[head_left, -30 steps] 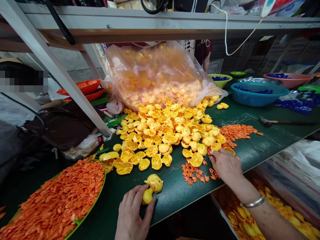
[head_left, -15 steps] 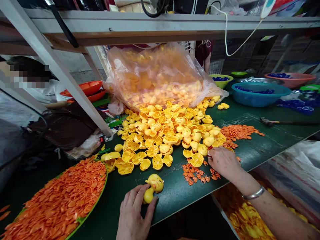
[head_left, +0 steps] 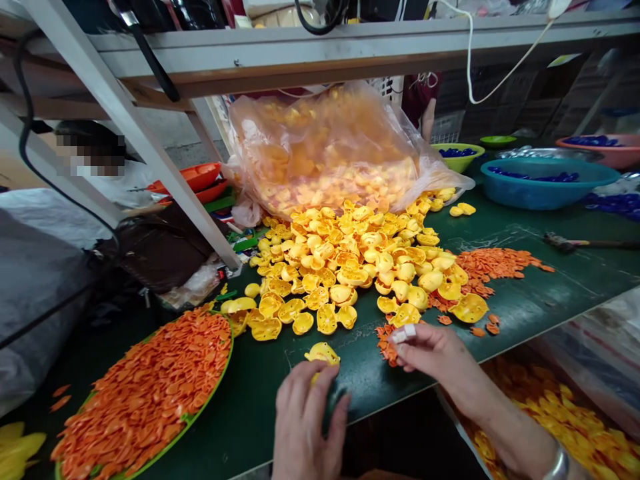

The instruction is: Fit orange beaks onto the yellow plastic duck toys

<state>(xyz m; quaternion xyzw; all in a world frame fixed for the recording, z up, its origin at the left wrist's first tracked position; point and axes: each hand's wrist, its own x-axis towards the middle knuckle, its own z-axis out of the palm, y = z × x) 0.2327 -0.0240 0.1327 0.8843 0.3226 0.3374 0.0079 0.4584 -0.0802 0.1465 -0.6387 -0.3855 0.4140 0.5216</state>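
Note:
My left hand (head_left: 311,417) is at the front of the green table, its fingers curled over a yellow plastic duck shell (head_left: 323,352); the hand hides the lower part of the shell. My right hand (head_left: 433,353) has white tape on a finger. Its thumb and fingertips are pinched together at a small heap of orange plastic pieces (head_left: 385,340). Whatever lies between those fingertips is too small to tell. Just beyond both hands spreads a large pile of yellow duck shells (head_left: 345,260), some showing their hollow insides.
A green-rimmed tray (head_left: 227,357) full of orange pieces is at the left. Behind the pile lies a clear plastic bag (head_left: 320,147) of yellow shells. Blue (head_left: 547,193) and yellow-green basins stand back right. A slanted metal post (head_left: 165,160) rises left, near another person.
My right hand has left the edge of the yellow pile and come toward me, onto the small orange heap. My left hand stays at the same duck shell. The view has shifted left.

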